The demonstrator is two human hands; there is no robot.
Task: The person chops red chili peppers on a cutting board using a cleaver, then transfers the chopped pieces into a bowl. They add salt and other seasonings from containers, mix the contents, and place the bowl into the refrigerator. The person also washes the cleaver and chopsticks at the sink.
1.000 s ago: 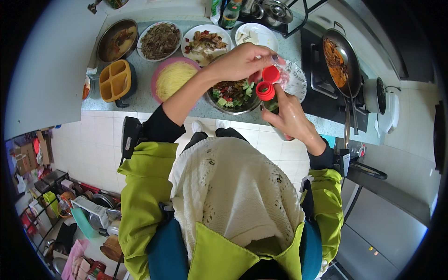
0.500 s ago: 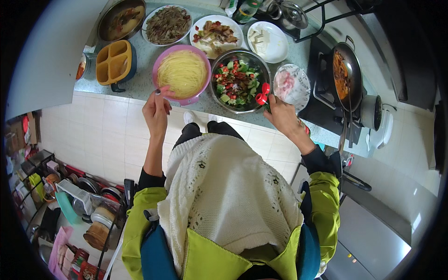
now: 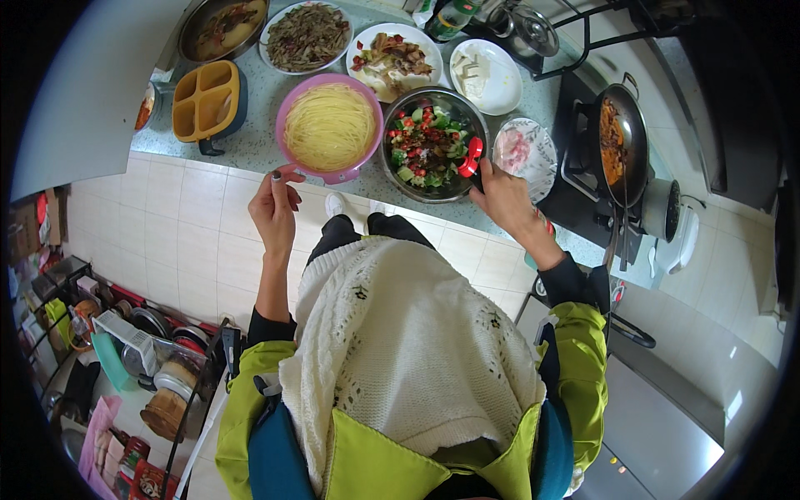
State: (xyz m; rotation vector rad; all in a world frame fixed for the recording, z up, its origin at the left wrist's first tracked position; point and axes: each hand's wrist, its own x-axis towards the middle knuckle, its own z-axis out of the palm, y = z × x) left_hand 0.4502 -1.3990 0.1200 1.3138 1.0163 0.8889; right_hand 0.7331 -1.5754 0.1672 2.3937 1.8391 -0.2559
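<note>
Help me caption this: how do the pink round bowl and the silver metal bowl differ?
The pink round bowl holds thin yellow strands; the silver metal bowl holds chopped green and red pieces. The metal bowl shines more than the pink bowl. A red plastic cap overlaps the metal bowl, not the pink one. Both are round, on a pale speckled countertop.

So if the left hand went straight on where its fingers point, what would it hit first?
The left hand would probably meet the pink bowl of yellow strands, though depth is hard to judge.
</note>
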